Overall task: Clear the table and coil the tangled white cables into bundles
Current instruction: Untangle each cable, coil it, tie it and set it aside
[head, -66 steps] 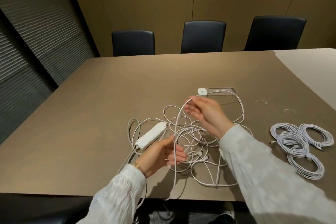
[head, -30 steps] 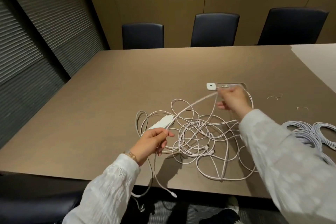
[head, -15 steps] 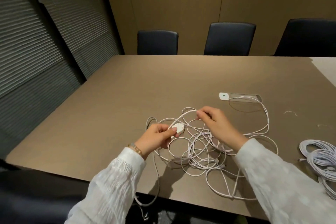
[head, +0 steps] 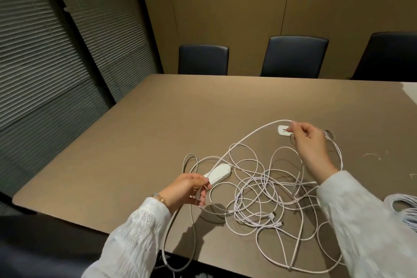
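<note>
white cable (head: 249,136) taut between pinching right hand (head: 310,142) and, seemingly, closed left hand (head: 187,189)

The left hand (head: 187,189) sits low near the table's near edge, fingers curled shut. The right hand (head: 309,140) reaches farther out, raised, thumb and forefinger pinched, both arms white-sleeved.

Three dark padded chairs are sitting tucked along the far edge of the desk: one on the left (head: 203,59), one in the middle (head: 295,56), one cut off at the right edge (head: 393,57). Behind them, tan flat wall panels (head: 230,7) are filling the background. Grey horizontal slatted blinds (head: 40,56) are covering the left side, split by a dark slanting frame.
</note>
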Motion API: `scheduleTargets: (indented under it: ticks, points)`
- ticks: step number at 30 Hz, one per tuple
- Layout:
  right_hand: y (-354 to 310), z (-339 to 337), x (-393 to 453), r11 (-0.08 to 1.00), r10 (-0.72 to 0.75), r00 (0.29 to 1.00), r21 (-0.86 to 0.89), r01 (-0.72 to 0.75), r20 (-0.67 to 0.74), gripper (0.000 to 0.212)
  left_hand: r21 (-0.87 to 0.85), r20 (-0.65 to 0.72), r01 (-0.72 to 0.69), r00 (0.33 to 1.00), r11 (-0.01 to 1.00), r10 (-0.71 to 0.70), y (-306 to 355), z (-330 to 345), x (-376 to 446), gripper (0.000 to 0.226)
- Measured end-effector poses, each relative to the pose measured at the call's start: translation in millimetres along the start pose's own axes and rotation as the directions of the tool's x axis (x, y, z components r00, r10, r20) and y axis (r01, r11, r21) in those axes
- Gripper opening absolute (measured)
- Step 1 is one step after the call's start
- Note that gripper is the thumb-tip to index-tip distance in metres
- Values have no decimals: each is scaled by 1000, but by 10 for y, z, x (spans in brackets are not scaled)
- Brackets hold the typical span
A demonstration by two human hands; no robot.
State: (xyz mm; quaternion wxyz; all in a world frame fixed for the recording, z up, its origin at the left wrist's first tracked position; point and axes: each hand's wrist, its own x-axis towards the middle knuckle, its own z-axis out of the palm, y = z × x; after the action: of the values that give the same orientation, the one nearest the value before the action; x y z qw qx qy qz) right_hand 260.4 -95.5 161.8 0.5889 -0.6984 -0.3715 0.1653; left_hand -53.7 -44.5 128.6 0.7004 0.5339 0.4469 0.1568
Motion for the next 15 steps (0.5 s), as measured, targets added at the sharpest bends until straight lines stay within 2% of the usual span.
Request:
scheduleTargets:
  ticks: [2, 5, 7, 9, 12, 14, 15]
  points:
    - [26, -38, 62, 999, 6, 1000, -32, -6, -6, 27, -30, -58, -19, 998, 999, 18, 33, 61, 64, 25]
    - [-41, 25, -71, 997, 10, 995, -82, -2, 102, 9, -120, -178, -99, 981, 988, 77, 82, 118, 113, 22]
    - [-97, 49, -224, 992, -26, 979, -120, 51, 202, 16, -152, -212, -138, 972, 979, 104, 154, 199, 172, 18]
    - [-156, 89, -404, 990, -56, 936, -103, 98, 347, 19, -130, -199, -142, 973, 981, 115, 223, 276, 195, 20]
    - [-231, 167, -627, 992, -106, 807, 11, 122, 582, 16, -53, -116, -113, 988, 992, 106, 305, 395, 216, 22]
    - [-251, 249, -726, 990, -120, 731, 28, 137, 672, 8, 36, -17, -111, 994, 993, 112, 346, 500, 175, 21]
    - [-254, 280, -753, 991, -115, 716, 32, 129, 689, 4, 73, 36, -118, 993, 990, 116, 363, 553, 146, 20]
